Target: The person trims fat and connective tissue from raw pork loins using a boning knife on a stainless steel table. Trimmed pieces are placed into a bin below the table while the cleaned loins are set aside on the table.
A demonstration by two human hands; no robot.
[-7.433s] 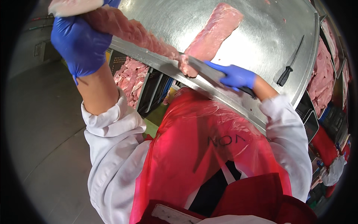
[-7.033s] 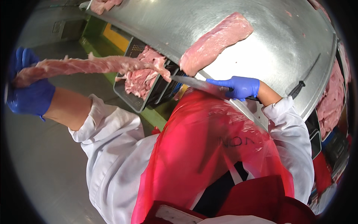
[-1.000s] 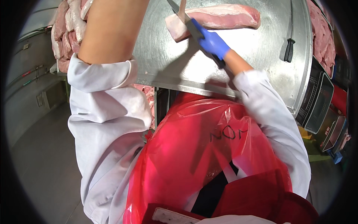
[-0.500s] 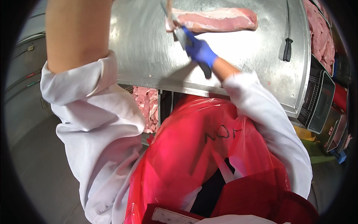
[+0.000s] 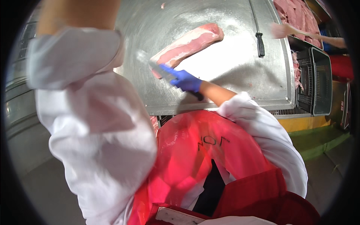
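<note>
My right hand (image 5: 184, 80), in a blue glove, is closed around the dark handle of a knife (image 5: 167, 73). The blade points up and to the left, its tip smeared by motion, and crosses the near left end of a long piece of raw pink meat (image 5: 189, 43) with a pale fat edge. That meat lies slanted on a metal table (image 5: 240, 22). Whether the blade touches the meat or passes above it I cannot tell. My left forearm (image 5: 78, 15) runs out past the upper edge, so the left hand is out of sight.
A sharpening steel (image 5: 259, 43) with a black handle lies on the table's right. Beyond the right edge are cut meat pieces (image 5: 300, 17), a grey perforated crate (image 5: 321, 82) and another person's hand (image 5: 279, 30). A meat scrap (image 5: 162, 5) lies at the far side.
The whole view has shifted and turned, so the meat appears slanted and farther left. My right hand appears lower, the knife blade tilted flatter. Another person's hand has come in at the right.
</note>
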